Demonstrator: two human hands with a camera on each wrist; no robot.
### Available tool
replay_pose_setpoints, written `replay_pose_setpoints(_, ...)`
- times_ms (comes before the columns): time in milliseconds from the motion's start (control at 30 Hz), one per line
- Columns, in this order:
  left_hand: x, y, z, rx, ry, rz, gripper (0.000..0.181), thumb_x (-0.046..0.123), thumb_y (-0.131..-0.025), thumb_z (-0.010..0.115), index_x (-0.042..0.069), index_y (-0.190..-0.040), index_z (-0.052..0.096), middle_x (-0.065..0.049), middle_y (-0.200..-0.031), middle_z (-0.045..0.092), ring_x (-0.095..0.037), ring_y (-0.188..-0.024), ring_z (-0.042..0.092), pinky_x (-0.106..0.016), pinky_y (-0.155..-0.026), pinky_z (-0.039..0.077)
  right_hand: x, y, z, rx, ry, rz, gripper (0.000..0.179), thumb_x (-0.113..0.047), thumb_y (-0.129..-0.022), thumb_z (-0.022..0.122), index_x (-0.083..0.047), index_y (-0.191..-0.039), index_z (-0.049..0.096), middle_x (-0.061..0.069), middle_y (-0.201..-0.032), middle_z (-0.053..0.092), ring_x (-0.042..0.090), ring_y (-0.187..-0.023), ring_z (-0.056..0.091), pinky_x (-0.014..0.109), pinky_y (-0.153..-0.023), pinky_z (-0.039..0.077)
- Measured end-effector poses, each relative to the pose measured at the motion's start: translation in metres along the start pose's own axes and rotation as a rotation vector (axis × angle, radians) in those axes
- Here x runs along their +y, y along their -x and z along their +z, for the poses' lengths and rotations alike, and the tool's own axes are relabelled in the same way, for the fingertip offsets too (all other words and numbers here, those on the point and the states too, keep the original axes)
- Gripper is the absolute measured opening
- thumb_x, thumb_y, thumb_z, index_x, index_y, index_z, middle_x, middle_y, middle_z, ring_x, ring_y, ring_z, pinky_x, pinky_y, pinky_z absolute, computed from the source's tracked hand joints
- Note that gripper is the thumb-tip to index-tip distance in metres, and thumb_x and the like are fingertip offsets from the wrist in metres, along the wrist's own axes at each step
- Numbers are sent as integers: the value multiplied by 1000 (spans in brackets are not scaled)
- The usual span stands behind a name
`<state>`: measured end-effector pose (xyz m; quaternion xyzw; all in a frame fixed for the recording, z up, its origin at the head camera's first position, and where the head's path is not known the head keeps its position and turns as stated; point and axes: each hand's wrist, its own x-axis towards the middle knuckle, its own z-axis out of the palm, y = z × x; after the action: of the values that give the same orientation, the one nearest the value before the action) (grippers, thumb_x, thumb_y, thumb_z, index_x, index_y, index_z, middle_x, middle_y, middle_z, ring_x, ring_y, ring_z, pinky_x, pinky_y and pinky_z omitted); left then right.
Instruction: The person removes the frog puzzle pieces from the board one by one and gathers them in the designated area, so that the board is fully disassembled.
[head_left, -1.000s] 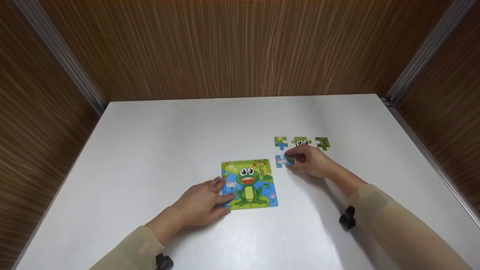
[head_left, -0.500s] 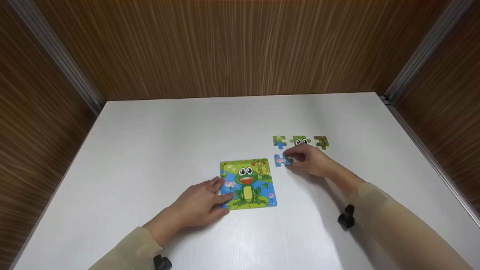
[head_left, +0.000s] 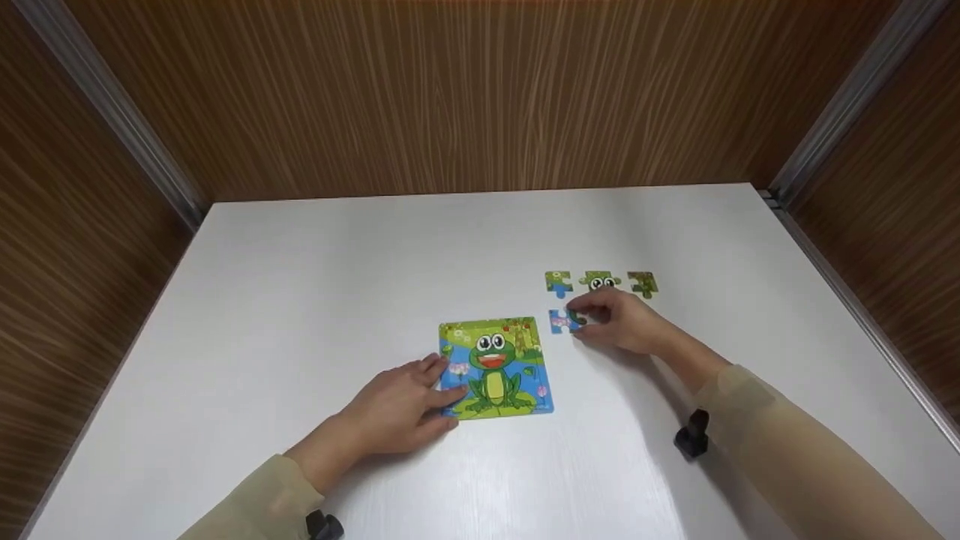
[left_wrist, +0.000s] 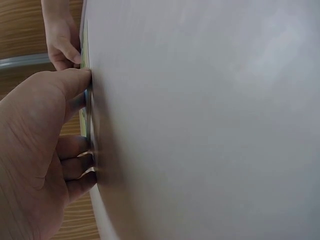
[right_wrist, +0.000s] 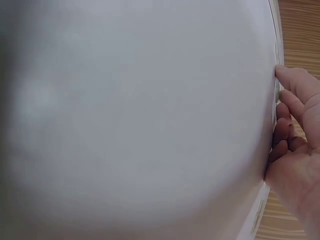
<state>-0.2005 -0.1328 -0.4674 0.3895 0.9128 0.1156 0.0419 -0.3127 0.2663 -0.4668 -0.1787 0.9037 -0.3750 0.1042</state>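
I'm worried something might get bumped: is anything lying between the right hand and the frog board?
Yes: a blue puzzle piece with pink markings lies between the right hand and the frog board, just right of the board's far right corner.

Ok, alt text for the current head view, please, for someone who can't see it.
A right hand pinches a green puzzle piece on a white table, a blue piece beside it and three more pieces in a row beyond. The left hand rests on the left edge of a frog picture board nearby.
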Motion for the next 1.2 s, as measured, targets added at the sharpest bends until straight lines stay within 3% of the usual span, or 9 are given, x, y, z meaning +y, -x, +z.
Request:
replay_pose_setpoints(333, 0, 0, 0, 0, 0, 3, 47, 45, -106, 58, 22, -146, 67, -29, -155, 48, -43, -148, 45, -53, -116, 43, 1, 1, 0, 0, 4, -15, 44, -12, -92, 84, -4, -134, 72, 15, -128, 66, 30, -115, 60, 46, -101, 47)
replay_pose_setpoints(600, -1, 0, 3, 39, -19, 21, 46, 44, -106, 58, 22, -144, 69, -30, -152, 51, -42, -145, 49, -53, -113, 46, 1, 2, -2, -17, 15, 8, 45, -14, -92, 81, -7, -136, 71, 12, -132, 64, 29, -121, 59, 46, -106, 46)
replay_pose_setpoints(1200, 0, 0, 2, 20, -8, 4, 46, 45, -106, 59, 22, -145, 69, -29, -154, 50, -42, -146, 48, -53, -114, 45, 6, 0, -2, -6, -18, 9, 46, -14, -91, 83, -9, -135, 72, 11, -131, 65, 29, -118, 59, 46, -104, 46)
